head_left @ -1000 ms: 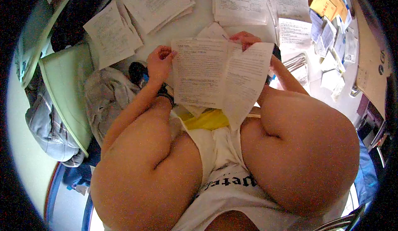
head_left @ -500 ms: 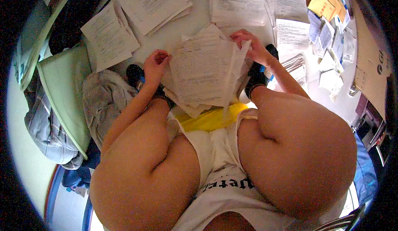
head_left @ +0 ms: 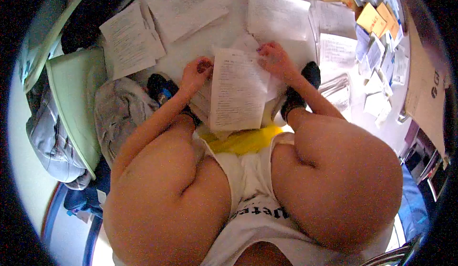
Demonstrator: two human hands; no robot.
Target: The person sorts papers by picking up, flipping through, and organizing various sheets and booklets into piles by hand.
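A printed sheet of paper stands over a stack of papers between my feet, its lower end near a yellow thing. At the sheet's upper right corner, my right hand pinches the paper between bent fingers. My left hand is curled closed at the sheet's left edge; its fingertips are partly hidden. Most of the stack is covered by the sheet.
Loose printed papers lie at the upper left, with a larger pile beside them. More piles are ahead to the right. Envelopes and slips crowd the right side by a cardboard box. Grey cloth lies left.
The sheet that my right hand held folded at the right is now spread flat over the stack. My right hand moved left, and my left hand moved right to the sheet's edge.
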